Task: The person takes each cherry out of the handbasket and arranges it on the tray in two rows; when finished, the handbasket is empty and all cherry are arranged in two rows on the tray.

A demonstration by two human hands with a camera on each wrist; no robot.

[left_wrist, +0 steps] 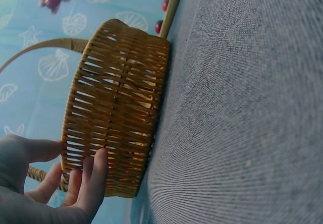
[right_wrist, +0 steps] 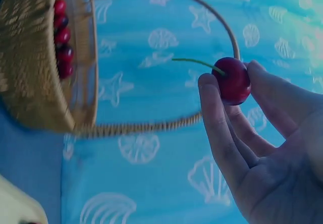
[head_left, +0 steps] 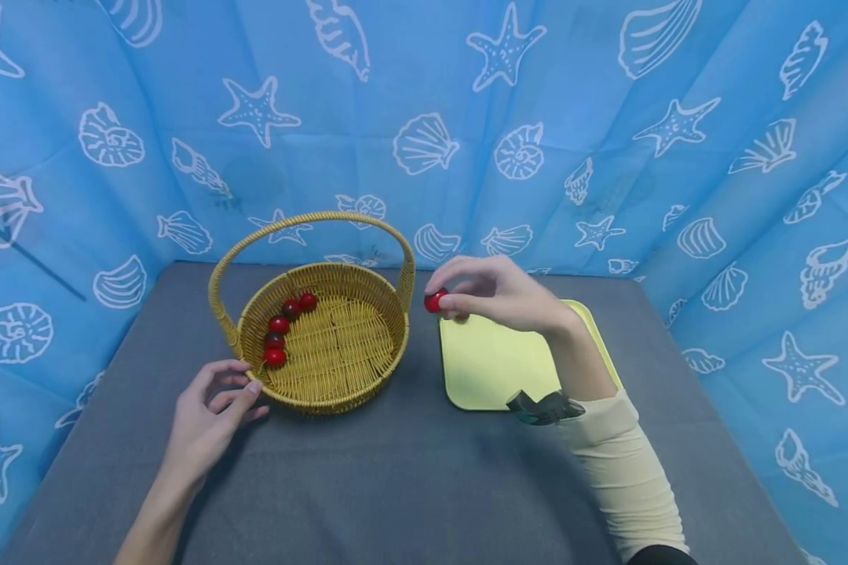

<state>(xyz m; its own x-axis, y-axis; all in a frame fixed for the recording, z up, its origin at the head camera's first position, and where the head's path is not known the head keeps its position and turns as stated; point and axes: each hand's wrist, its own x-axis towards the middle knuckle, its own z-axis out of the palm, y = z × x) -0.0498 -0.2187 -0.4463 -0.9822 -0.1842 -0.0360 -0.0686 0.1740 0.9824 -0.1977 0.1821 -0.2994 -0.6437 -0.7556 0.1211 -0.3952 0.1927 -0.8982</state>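
My right hand (head_left: 502,290) pinches a red cherry (right_wrist: 232,81) between thumb and fingertips, above the far left corner of the yellow tray (head_left: 491,373). A green stem sticks out from this cherry in the right wrist view. On the left, my left hand (head_left: 215,412) grips the near-left rim of a round wicker basket (head_left: 339,404), its fingers against the outside wall in the left wrist view. Several red and dark cherries (head_left: 275,324) lie in a curved row along the basket's left inner side.
The basket's tall arched handle (head_left: 311,217) rises over it. Two cherries (left_wrist: 159,26) show at the tray in the left wrist view; my right hand and arm cover part of the tray in the head view. A blue shell-patterned curtain (head_left: 424,102) surrounds the grey table (head_left: 367,494).
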